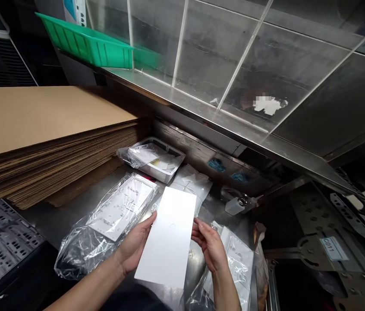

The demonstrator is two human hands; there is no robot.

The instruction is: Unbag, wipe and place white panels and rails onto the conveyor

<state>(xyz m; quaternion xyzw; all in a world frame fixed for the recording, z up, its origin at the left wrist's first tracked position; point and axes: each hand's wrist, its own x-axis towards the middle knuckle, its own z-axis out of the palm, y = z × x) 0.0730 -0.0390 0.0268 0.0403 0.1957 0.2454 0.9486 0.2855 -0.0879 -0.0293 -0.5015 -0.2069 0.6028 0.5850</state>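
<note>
A flat white rectangular panel (169, 242) with a faint round mark near its middle is held up before me, tilted a little. My left hand (136, 244) grips its left edge, the thumb along the side. At the right edge my right hand (209, 244) has its fingers curled against the panel; their tips are partly behind it. Left of the panel lies a white plate with holes (122, 211) on clear plastic wrapping (82, 246). Beside my right wrist, more white plates in clear plastic (239, 259) rest on the metal table.
A tall stack of cardboard sheets (49, 116) stands at the left. Behind the panel are a grey tray (169, 170) with plastic bags and a small bottle (236, 205). A green bin (88, 45) sits on the ledge. Machinery with a label (334, 249) fills the right side.
</note>
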